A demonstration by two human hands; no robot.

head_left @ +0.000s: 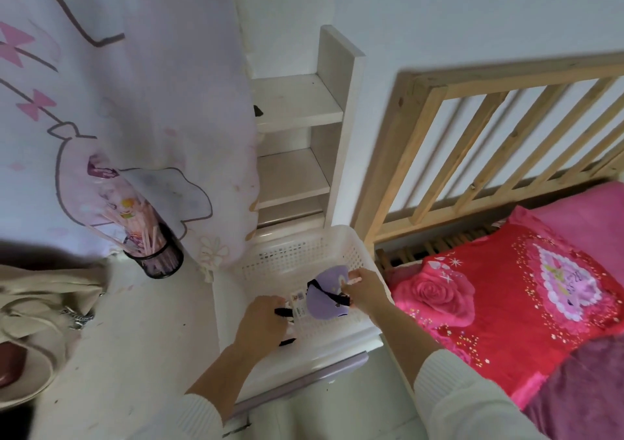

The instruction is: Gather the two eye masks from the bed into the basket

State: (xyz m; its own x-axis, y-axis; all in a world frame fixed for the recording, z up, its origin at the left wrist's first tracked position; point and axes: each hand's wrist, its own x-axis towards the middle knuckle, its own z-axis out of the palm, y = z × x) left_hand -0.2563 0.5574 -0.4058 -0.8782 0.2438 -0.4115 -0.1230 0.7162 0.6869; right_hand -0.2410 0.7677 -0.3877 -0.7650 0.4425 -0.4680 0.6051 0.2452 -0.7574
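Observation:
A white perforated basket (pixel 297 254) stands on a pale desk beside the bed. Inside it a purple eye mask (pixel 326 299) with a black strap is pinched at its right edge by my right hand (pixel 364 292). My left hand (pixel 261 319) reaches into the basket's near left corner, fingers closed over a black strap and a small white tag (pixel 299 308); whatever it holds is mostly hidden under the hand. Red floral bedding (pixel 499 297) covers the bed on the right, with no mask visible on it.
A black mesh pen cup (pixel 158 257) with pink sticks stands left of the basket. A beige bag (pixel 37 308) lies at far left. White shelves (pixel 293 176) rise behind the basket, a printed curtain (pixel 118 102) hangs left, and a wooden bed rail (pixel 489 142) stands right.

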